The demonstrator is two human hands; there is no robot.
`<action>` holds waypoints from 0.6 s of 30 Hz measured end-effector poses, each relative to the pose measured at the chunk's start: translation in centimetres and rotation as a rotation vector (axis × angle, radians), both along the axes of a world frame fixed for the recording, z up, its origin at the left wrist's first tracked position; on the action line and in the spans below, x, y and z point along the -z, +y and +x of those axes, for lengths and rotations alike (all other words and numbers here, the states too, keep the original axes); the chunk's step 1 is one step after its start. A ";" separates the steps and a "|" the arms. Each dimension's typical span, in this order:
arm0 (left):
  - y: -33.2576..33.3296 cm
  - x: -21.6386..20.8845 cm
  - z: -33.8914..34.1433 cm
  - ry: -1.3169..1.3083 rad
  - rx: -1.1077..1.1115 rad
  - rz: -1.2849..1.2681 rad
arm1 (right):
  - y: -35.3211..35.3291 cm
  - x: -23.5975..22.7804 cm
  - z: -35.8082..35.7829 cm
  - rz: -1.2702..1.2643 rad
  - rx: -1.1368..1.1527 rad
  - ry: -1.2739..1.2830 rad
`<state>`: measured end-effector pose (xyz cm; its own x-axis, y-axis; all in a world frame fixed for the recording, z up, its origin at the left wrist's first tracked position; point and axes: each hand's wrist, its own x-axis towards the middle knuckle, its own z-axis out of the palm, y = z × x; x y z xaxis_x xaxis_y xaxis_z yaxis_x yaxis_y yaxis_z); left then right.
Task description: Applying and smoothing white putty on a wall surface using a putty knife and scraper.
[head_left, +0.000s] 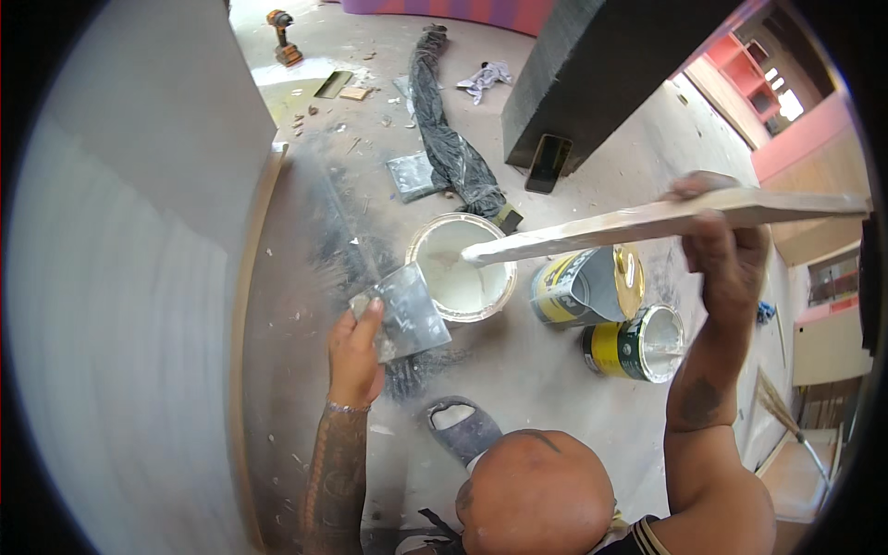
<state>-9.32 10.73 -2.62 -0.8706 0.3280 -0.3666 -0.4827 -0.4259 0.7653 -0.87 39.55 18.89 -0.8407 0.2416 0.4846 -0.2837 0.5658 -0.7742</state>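
Note:
My left hand (356, 356) grips a flat metal putty scraper (407, 314), its broad grey plate smeared with white. The plate's upper corner overlaps the near-left rim of a round bucket (413, 242) that contains off-white putty (453, 282). My right hand (726, 240) is raised at the right, its fingers wrapped round a long wooden stick (610, 229). The stick slants down to the left. Its white-coated tip is over the bucket's mouth, with a thin strand hanging below it. I cannot tell whether the tip touches the putty.
Right of the bucket are a yellow-and-grey can (560, 287) and a smaller can (615, 350) with white residue. A phone (548, 164) leans on a dark post (592, 74). Black plastic wrap (449, 139), a drill (283, 39) and a broom (786, 416) lie around. A pale panel (139, 259) stands left.

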 end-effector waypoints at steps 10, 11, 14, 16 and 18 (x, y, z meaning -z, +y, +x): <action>1.0 1.2 -1.6 -0.050 -0.161 0.089 | -2.6 4.5 -2.0 0.076 -0.140 -0.204; -0.1 1.5 -1.5 0.019 -0.020 0.028 | -2.8 6.1 -3.3 0.267 -0.181 -0.210; -0.2 1.4 -0.5 0.268 0.291 -0.157 | -1.7 11.7 -6.1 0.447 -0.339 -0.242; -0.4 1.7 0.5 0.585 0.526 -0.395 | -1.4 14.7 -6.3 0.495 -0.417 -0.255; -0.1 1.6 1.8 0.590 0.539 -0.478 | -1.8 16.4 -5.9 0.632 -0.406 -0.341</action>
<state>-7.53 10.63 -4.19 -0.7330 0.6706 -0.1140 -0.0011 0.1665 0.9860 -6.75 37.71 2.50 -0.9297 -0.3450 0.1294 -0.3663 0.8278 -0.4249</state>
